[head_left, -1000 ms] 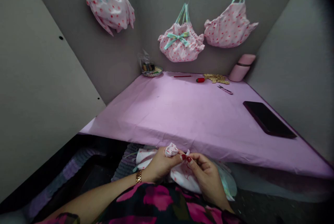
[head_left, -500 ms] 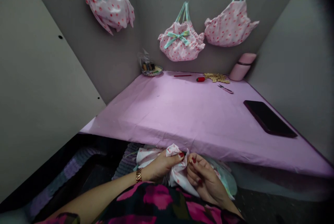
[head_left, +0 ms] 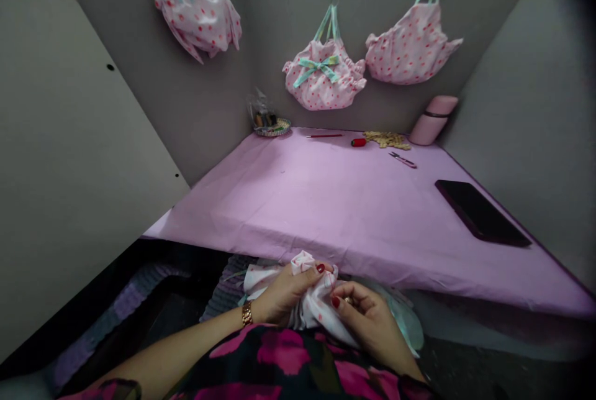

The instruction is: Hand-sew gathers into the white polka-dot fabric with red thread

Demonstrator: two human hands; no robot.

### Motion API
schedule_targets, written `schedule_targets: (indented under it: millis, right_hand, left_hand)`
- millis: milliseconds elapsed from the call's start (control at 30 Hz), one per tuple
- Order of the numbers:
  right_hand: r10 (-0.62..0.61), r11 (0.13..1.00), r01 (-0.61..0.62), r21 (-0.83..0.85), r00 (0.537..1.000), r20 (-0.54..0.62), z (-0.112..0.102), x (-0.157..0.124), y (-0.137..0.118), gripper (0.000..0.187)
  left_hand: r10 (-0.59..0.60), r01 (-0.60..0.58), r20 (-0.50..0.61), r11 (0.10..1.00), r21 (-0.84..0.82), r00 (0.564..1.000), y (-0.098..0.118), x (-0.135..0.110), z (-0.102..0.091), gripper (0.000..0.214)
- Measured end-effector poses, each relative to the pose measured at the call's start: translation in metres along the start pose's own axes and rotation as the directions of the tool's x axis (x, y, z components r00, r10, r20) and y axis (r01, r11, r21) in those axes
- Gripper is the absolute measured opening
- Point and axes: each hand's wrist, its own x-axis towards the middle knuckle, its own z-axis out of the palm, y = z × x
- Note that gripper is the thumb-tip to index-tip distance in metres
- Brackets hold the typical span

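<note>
White fabric with pink-red dots (head_left: pixel 321 305) lies bunched over my lap, just in front of the table edge. My left hand (head_left: pixel 289 291) grips a gathered fold of it, thumb pressed on top. Close against the fold on the right, my right hand (head_left: pixel 367 316) has its thumb and index finger pinched together. Whatever sits between those fingertips is too small to make out. A fine reddish line, perhaps thread, shows on the cloth between both hands. Pale green fabric (head_left: pixel 407 322) hangs beyond my right wrist.
On the pink-covered table (head_left: pixel 298 201) lie a phone (head_left: pixel 482 212), thread snips (head_left: pixel 403 160), a red thread spool (head_left: pixel 358 143), a slim red stick (head_left: pixel 325 136) and a tan heap (head_left: pixel 386 140). A pink bottle (head_left: pixel 434 120) and a small basket (head_left: pixel 274 129) stand behind. Dotted cloth pieces (head_left: pixel 326 86) hang above.
My right hand has shifted slightly down and turned, its fingertips now lower beside the fold. The held fold has tipped a little left and up in my left hand.
</note>
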Motion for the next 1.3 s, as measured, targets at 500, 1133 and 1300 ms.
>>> schedule_targets:
  millis: [500, 1133, 1300]
  right_hand:
    - [-0.086, 0.93, 0.019, 0.366, 0.982, 0.169, -0.008, -0.022, -0.022, 0.025]
    - [-0.042, 0.993, 0.063, 0.096, 0.978, -0.202, -0.03, 0.009, -0.036, 0.034]
    - [-0.027, 0.994, 0.033, 0.105, 0.998, -0.053, -0.031, 0.015, -0.036, 0.03]
  left_hand:
    - [0.056, -0.057, -0.093, 0.998, -0.007, 0.994, -0.002, 0.001, 0.001, 0.018]
    - [0.038, -0.033, -0.041, 0.992, 0.122, 0.998, 0.003, -0.003, -0.002, 0.023]
    - [0.043, -0.038, -0.024, 0.98, 0.195, 0.999, 0.007, -0.006, -0.001, 0.022]
